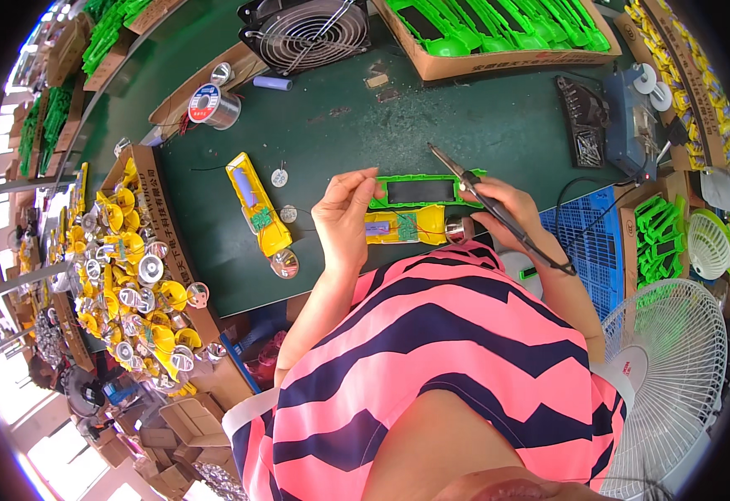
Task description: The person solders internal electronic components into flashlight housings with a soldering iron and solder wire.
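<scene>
My right hand [507, 207] is closed around a soldering iron [468, 177], its tip pointing up and left over the bench. A green plastic casing half [419, 192] with a dark strip lies in front of me, between my hands. The fingertips of my left hand [344, 219] are pinched together at its left end; whatever is between them is too small to make out. Just nearer sits a yellow flashlight housing [419, 225] with a green circuit board and a silver reflector [459, 230]. Further left lies another open yellow flashlight housing [252, 200] with a blue battery cell.
A solder spool [219, 107], loose blue cell [272, 83] and metal fan [306, 33] stand at the back. Boxes hold green casings [499, 29] and yellow flashlight parts [135, 275]. At right are a soldering station [630, 117], blue crate [586, 242] and white fan [666, 376].
</scene>
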{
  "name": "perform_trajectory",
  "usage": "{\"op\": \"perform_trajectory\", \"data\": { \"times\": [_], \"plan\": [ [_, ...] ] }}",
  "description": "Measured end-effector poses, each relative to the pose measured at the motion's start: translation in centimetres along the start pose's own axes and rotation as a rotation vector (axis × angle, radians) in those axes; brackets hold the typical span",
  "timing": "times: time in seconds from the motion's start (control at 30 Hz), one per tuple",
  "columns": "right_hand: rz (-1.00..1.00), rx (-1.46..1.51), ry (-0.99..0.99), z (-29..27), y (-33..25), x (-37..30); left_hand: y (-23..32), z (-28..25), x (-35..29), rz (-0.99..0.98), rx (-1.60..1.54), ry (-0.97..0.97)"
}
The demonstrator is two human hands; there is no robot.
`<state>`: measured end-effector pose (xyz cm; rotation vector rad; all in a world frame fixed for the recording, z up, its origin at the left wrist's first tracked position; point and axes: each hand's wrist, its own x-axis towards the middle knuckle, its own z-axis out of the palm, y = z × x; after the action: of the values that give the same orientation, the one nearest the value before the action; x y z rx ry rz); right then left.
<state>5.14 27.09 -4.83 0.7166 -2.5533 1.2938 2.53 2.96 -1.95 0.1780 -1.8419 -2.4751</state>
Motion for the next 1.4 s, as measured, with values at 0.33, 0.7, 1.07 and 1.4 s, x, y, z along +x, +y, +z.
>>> {"op": "perform_trajectory", "data": {
  "times": [0.33, 0.7, 1.07, 1.4],
  "plan": [
    [0.443, 0.716, 0.475, 2.8, -3.4, 2.0, 1.9, -1.6, 3.1, 0.526, 1.379, -0.532],
    [0.685, 0.837, 0.355, 3.0, -2.5, 2.5, 1.4, -0.5, 3.0, 0.487, 1.632, -0.551],
    [0.692, 0.756, 0.325, 3.4, -3.2, 2.6, 1.4, -0.3, 2.7, 0.471, 1.687, -0.571],
    [0.446, 0.784, 0.534, 2.6, -2.9, 1.5, 1.4, 0.1, 3.3, 0.455, 1.728, -0.596]
  ]
}}
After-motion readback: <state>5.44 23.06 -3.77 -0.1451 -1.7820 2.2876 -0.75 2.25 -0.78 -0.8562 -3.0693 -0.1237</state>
